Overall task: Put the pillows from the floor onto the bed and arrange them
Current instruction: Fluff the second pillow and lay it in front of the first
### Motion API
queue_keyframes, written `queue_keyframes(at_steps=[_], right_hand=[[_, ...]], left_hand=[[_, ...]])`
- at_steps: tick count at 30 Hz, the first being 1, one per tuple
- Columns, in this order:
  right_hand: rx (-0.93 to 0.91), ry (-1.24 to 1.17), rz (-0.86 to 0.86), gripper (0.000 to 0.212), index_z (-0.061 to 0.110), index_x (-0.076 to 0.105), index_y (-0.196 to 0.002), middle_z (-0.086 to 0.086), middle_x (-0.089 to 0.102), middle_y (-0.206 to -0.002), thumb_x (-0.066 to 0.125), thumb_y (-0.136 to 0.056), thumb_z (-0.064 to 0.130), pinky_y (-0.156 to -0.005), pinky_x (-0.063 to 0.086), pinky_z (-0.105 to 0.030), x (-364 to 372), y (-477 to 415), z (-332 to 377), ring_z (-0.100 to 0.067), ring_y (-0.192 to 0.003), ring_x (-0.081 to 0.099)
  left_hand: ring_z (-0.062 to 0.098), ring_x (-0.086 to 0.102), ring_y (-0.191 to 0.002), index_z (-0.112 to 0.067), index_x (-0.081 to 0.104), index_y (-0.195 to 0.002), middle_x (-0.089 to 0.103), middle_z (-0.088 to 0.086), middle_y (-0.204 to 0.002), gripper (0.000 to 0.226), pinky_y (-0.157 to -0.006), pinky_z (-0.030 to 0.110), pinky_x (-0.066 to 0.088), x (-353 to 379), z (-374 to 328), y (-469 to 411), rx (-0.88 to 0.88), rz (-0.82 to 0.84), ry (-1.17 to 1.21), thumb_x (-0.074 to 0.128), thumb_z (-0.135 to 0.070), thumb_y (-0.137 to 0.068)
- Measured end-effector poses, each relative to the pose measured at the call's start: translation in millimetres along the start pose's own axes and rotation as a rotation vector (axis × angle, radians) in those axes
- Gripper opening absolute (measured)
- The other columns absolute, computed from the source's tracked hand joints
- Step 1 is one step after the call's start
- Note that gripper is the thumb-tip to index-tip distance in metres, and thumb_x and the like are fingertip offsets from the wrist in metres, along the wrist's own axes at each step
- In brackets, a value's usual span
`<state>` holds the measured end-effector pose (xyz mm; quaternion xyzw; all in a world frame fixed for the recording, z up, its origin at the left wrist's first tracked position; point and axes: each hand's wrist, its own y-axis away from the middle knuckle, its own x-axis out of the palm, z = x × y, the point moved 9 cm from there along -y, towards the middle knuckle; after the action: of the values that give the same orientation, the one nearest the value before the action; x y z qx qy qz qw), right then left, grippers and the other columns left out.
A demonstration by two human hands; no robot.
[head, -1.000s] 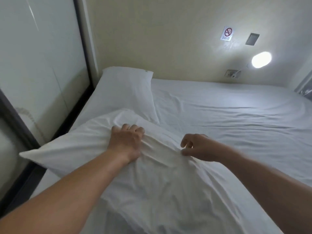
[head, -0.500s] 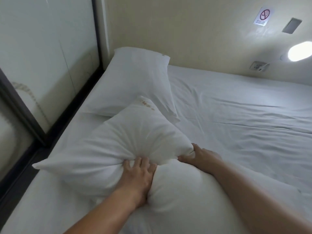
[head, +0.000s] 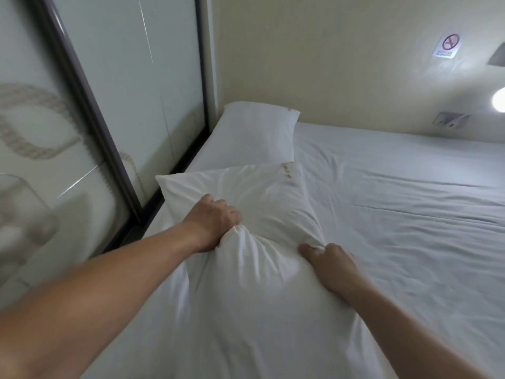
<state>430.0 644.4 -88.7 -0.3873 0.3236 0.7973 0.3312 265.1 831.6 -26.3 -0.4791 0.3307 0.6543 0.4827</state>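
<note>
Two white pillows lie on the bed, along its left side. The far pillow rests flat in the corner against the wall. The near pillow lies just in front of it, its far edge touching or overlapping the far one. My left hand is clenched on a bunch of the near pillow's cover. My right hand pinches the same pillow's right side. The near end of this pillow spreads toward me, between my forearms.
A glass partition with a dark frame runs along the bed's left edge. The cream wall behind carries a no-smoking sign, a socket and a lit lamp. Wrinkled white sheet covers the bed's right half.
The near pillow has been pushed forward and left, closer to the far pillow and flatter. Both hands kept their grip, and my view has turned left.
</note>
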Motion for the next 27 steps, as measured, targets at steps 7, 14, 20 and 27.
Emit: queue_keyframes(at_steps=[7,14,20,27], right_hand=[[0.228,-0.429,0.116,0.084,0.003,0.055,-0.124,-0.021,0.059,-0.126,0.048,-0.075,0.072,-0.084,0.040,-0.035,87,44,-24,-0.036,-0.110,0.057],[0.416,-0.424,0.171,0.111,0.016,0.024,-0.149,-0.020,0.030,-0.151,0.042,-0.065,0.088,-0.110,0.030,-0.045,100,40,-53,-0.039,-0.134,0.036],[0.266,-0.469,-0.007,0.087,0.010,0.046,-0.134,-0.017,0.056,-0.132,0.056,-0.074,0.071,-0.091,0.039,-0.039,82,31,-23,-0.034,-0.116,0.053],[0.164,-0.344,0.074,0.091,0.026,0.035,-0.137,-0.009,0.055,-0.128,0.047,-0.066,0.082,-0.090,0.041,-0.045,114,58,25,-0.034,-0.115,0.052]], left_hand=[[0.020,0.047,-0.108,-0.029,0.049,-0.113,0.057,-0.004,-0.120,0.031,-0.096,0.043,0.030,28,45,57,-0.445,-0.096,0.220,0.052,-0.035,-0.083],[0.035,0.039,-0.133,-0.005,0.019,-0.147,0.034,0.018,-0.150,0.137,-0.109,0.044,0.031,179,14,214,-1.243,0.261,1.418,0.064,-0.085,-0.045],[0.026,0.063,-0.096,-0.003,0.060,-0.118,0.067,0.013,-0.109,0.054,-0.088,0.036,0.048,147,0,171,-1.163,-0.033,1.727,0.072,-0.038,-0.079],[0.029,0.055,-0.113,-0.008,0.044,-0.136,0.055,0.014,-0.133,0.063,-0.095,0.036,0.043,151,88,217,-1.155,0.040,1.351,0.059,-0.045,-0.088]])
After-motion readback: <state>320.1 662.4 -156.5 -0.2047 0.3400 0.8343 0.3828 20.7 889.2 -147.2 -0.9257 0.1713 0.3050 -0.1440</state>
